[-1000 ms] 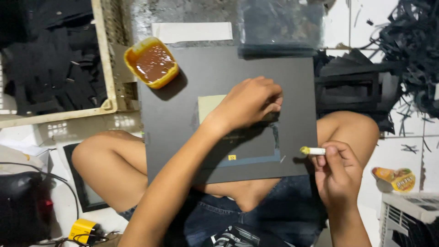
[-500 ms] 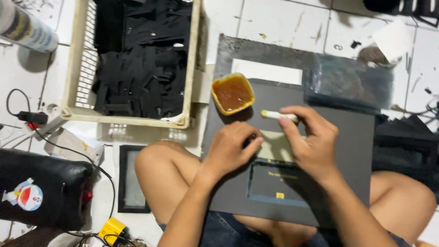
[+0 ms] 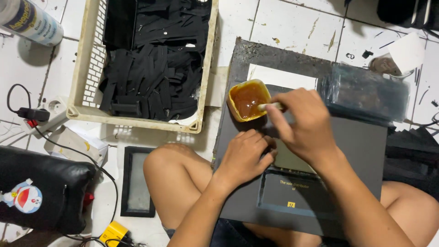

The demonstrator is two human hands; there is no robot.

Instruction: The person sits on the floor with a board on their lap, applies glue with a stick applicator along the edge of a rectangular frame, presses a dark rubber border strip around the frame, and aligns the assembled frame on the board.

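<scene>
A dark grey board (image 3: pixel 356 146) rests on my lap. My left hand (image 3: pixel 244 155) presses flat on a pale sheet on the board, fingers together. My right hand (image 3: pixel 304 123) holds a small white brush (image 3: pixel 269 106) whose tip dips into a yellow tub of brown glue (image 3: pixel 248 99) at the board's upper left. A dark rectangular piece with a small yellow mark (image 3: pixel 292 196) lies on the board near my body.
A cream plastic crate (image 3: pixel 87 112) full of black strips stands on the white tile floor at the left. A clear plastic bag stack (image 3: pixel 366 91) lies on the board's far right. A black bag (image 3: pixel 41 192), cables and a small frame (image 3: pixel 137 183) sit lower left.
My right hand has carried the brush left from above the board into the glue tub. The camera has swung left and down, and the left hand stays pressed on the board.
</scene>
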